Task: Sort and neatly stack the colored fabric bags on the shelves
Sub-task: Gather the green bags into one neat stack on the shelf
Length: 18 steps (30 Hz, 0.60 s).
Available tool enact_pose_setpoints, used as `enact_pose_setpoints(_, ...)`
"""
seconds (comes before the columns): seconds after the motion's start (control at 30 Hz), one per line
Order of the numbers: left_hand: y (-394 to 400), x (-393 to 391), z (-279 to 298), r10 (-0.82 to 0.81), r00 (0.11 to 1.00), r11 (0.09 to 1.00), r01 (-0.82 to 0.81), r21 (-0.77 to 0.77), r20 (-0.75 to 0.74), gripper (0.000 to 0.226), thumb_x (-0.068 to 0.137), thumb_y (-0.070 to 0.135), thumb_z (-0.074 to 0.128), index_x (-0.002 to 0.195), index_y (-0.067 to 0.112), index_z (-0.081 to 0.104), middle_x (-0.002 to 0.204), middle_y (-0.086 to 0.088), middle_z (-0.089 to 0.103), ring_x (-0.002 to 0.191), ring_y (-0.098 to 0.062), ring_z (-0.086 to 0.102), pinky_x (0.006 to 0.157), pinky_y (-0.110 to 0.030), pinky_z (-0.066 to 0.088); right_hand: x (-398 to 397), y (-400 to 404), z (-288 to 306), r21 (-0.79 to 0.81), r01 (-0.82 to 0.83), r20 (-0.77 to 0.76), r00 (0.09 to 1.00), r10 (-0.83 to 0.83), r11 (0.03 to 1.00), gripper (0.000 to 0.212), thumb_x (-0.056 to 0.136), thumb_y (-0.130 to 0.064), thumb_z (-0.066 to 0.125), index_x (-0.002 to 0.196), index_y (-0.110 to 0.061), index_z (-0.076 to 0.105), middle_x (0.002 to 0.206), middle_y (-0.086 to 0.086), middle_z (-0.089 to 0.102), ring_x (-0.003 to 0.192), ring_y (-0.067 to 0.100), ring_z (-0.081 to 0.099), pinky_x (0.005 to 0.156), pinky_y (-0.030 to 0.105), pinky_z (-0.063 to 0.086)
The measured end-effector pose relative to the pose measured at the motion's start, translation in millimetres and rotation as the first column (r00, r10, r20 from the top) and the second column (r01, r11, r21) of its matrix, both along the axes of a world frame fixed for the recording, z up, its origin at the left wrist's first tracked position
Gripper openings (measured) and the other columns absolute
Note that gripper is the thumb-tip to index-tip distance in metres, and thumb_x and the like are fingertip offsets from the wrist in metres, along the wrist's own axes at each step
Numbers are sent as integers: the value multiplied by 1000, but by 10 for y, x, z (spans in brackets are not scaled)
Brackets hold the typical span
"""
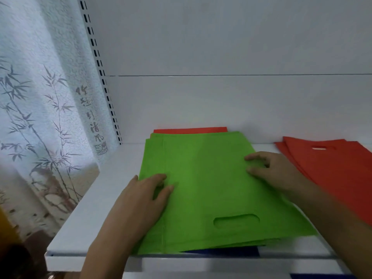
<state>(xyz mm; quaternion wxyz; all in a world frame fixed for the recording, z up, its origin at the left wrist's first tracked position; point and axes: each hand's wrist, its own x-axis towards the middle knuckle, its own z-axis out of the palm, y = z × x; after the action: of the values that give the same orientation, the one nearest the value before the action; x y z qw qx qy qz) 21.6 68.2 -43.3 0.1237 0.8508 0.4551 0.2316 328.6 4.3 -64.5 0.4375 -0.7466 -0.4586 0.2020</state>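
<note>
A stack of green fabric bags (203,178) lies flat on the white shelf (84,214), its cut-out handle toward the front edge. My left hand (141,200) rests flat on the stack's left side, fingers spread. My right hand (275,170) presses on the stack's right side with fingers slightly curled. An orange-red bag (191,130) peeks out behind the green stack. A blue bag (219,251) shows under the stack's front edge. A second pile of orange-red bags (338,168) lies to the right, partly under my right forearm.
The shelf's white back panel (221,97) rises behind the bags. A slotted upright (104,81) stands at the left rear corner. A curtain with a bamboo print (40,107) hangs to the left. Another shelf (221,272) shows below.
</note>
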Motion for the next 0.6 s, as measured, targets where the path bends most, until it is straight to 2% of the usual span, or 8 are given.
enact_pose_setpoints(0.07, 67, -39, -21, -5, 996, 1000, 7, -15, 92, 38, 91, 45, 47, 126, 31, 54, 117, 13, 63, 111, -14, 51, 91, -27, 38, 16, -49, 7, 34, -3, 13, 1000, 3, 999, 31, 80, -7, 71, 103, -28, 66, 101, -1, 69, 77, 4, 66, 63, 17, 49)
enact_pose_setpoints(0.13, 114, -64, -28, 4, 994, 1000, -5, 3, 113, 37, 91, 43, 49, 126, 31, 54, 117, 9, 63, 110, -14, 52, 89, -28, 39, -18, -73, 49, 47, -25, 9, 1000, 25, 999, 34, 81, -4, 68, 108, -25, 65, 102, -6, 68, 76, 0, 65, 58, 11, 47)
enact_pose_setpoints(0.23, 185, -72, -70, -15, 1000, 1000, 16, -23, 24, 43, 90, 47, 48, 131, 35, 47, 124, 5, 58, 114, -16, 49, 93, -29, 38, -80, -50, 140, 4, -105, -109, 989, 105, 994, 45, 82, -2, 66, 119, -26, 59, 109, -7, 63, 87, 3, 63, 59, 10, 49)
enact_pose_setpoints(0.3, 228, -71, -96, -22, 999, 998, 20, -61, -30, 48, 87, 50, 53, 133, 37, 44, 127, 6, 56, 114, -15, 48, 92, -29, 39, -105, 15, 204, -76, -139, -123, 984, 129, 987, 44, 85, -11, 66, 123, -30, 54, 108, -8, 56, 87, -2, 57, 58, 10, 47)
enact_pose_setpoints(0.37, 280, -69, -111, -11, 999, 996, 7, -89, -49, 54, 85, 49, 57, 135, 37, 40, 130, 6, 55, 117, -16, 48, 93, -30, 39, -113, 95, 228, -119, -97, -107, 991, 84, 988, 43, 86, -19, 67, 126, -28, 54, 107, -2, 52, 85, -2, 55, 58, 14, 45)
enact_pose_setpoints(0.43, 306, -72, -116, 1, 998, 994, -8, -106, -61, 57, 84, 48, 58, 137, 36, 38, 133, 6, 53, 120, -17, 47, 96, -32, 38, -127, 141, 223, -83, -41, -51, 998, 37, 996, 42, 85, -17, 68, 125, -24, 57, 112, 1, 55, 83, -3, 54, 58, 12, 44)
enact_pose_setpoints(0.5, 315, -55, -121, -2, 998, 995, -4, -103, -63, 59, 84, 49, 59, 137, 35, 38, 135, 5, 52, 121, -18, 47, 98, -34, 38, -146, 121, 221, -5, -23, 75, 997, 24, 1000, 41, 83, -13, 68, 121, -26, 60, 121, -1, 59, 88, -2, 58, 64, 8, 45)
enact_pose_setpoints(0.6, 288, -35, -89, -6, 999, 989, -1, -148, -47, 69, 80, 51, 61, 141, 35, 32, 137, 0, 50, 121, -21, 49, 99, -34, 39, -264, 19, 377, 122, -63, 277, 960, 27, 991, 42, 84, -15, 67, 121, -32, 59, 124, -10, 58, 108, 5, 56, 90, 16, 44)
